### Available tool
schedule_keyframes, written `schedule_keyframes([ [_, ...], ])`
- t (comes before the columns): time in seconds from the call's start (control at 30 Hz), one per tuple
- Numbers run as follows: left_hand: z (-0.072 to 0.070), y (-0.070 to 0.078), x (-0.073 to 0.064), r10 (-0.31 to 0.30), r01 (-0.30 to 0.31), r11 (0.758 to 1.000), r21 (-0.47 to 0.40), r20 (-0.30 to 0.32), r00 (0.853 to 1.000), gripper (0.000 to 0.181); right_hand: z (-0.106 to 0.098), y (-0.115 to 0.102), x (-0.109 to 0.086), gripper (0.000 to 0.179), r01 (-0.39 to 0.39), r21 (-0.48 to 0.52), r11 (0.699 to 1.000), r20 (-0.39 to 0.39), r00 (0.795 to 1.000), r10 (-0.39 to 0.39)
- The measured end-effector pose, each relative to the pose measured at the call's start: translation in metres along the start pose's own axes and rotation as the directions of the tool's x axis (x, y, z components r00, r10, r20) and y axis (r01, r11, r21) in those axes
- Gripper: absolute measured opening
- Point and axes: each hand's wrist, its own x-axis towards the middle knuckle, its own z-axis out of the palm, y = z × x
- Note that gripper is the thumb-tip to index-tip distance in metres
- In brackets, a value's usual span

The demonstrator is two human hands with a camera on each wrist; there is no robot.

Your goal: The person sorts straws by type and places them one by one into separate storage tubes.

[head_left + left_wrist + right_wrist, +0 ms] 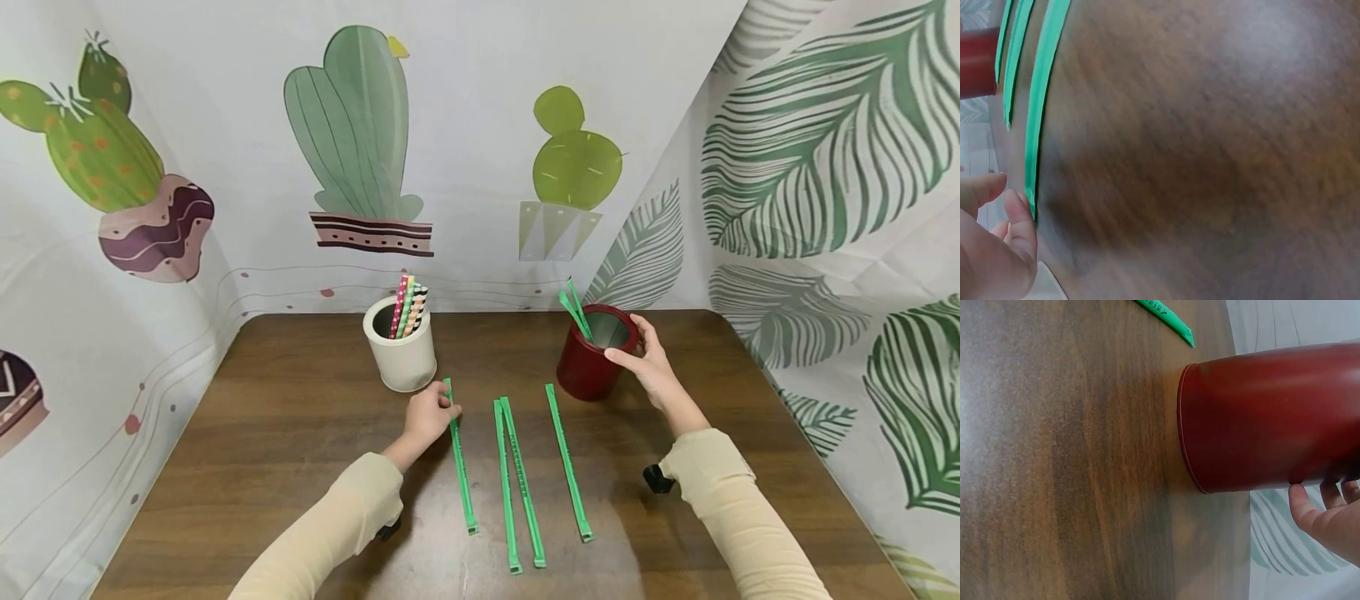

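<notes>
My left hand [429, 417] is at the far end of the leftmost green wrapped straw [461, 475]. In the left wrist view, its thumb and index finger stand apart, the index beside the tip of that straw; contact is unclear. My right hand [651, 367] holds the dark red cylindrical holder [588, 371] by its right side, thumb near the front rim, other fingers round the outside. Two green wrapped straws [576, 312] lean inside it. Between the hands lie two crossing green straws [506, 492] and another single green straw [567, 458].
A white cylindrical holder [405, 358] stands just beyond my left hand, with several patterned straws [406, 310] in it. Everything rests on a brown wooden table [285, 417]. A printed cactus and leaf cloth [472, 125] hangs behind the table's far edge.
</notes>
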Motion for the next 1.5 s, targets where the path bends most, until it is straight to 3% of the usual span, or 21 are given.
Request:
schedule_keyframes([
  [0.43,0.008,0.001,-0.001,0.007,-0.007,0.994,0.112,0.000,1.000,0.032,0.001,-0.008,-0.003,0.079,-0.022,0.006,1.000,0.010,1.000,0.022],
  [0.77,0.010,0.002,0.004,0.043,-0.032,0.983,0.182,-0.056,0.998,0.021,0.007,-0.024,-0.013,0.078,-0.001,0.009,1.000,0.009,1.000,0.001],
  [1.1,0.012,0.003,0.008,0.005,0.014,0.980,0.198,-0.095,0.995,0.010,0.008,-0.026,-0.015,0.077,0.003,0.017,1.000,0.011,1.000,-0.003],
  [1.5,0.008,0.004,0.010,-0.033,0.039,0.979,0.202,-0.034,0.999,0.012,0.004,-0.015,-0.008,0.078,-0.016,0.005,1.000,0.003,1.000,0.016],
])
